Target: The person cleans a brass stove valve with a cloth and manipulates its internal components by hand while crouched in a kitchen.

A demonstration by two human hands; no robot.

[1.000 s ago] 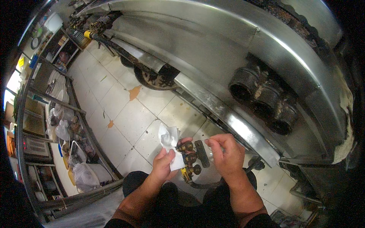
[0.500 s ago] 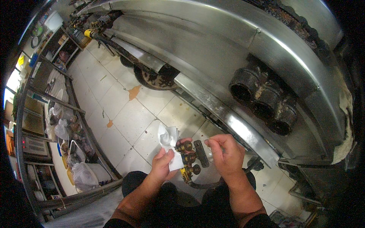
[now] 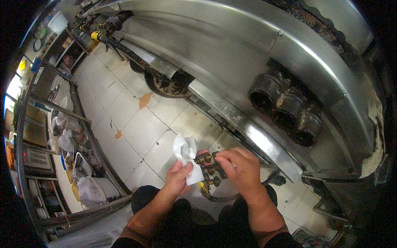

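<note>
The bare right hand [image 3: 241,168], apart from the dark, flat, oblong bar [image 3: 222,173] half a second ago, now overlaps it, fingers curled and thumb near forefinger; whether this grip closes on the bar I cannot tell. The bare left hand [image 3: 178,178] keeps its grip closed on the crumpled white paper [image 3: 184,149], with the brass-coloured, knobbed valve assembly [image 3: 209,170] just right of its thumb, between both hands

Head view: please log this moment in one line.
left hand: holds white paper beside valves | right hand: at dark bar, contact unclear
</note>
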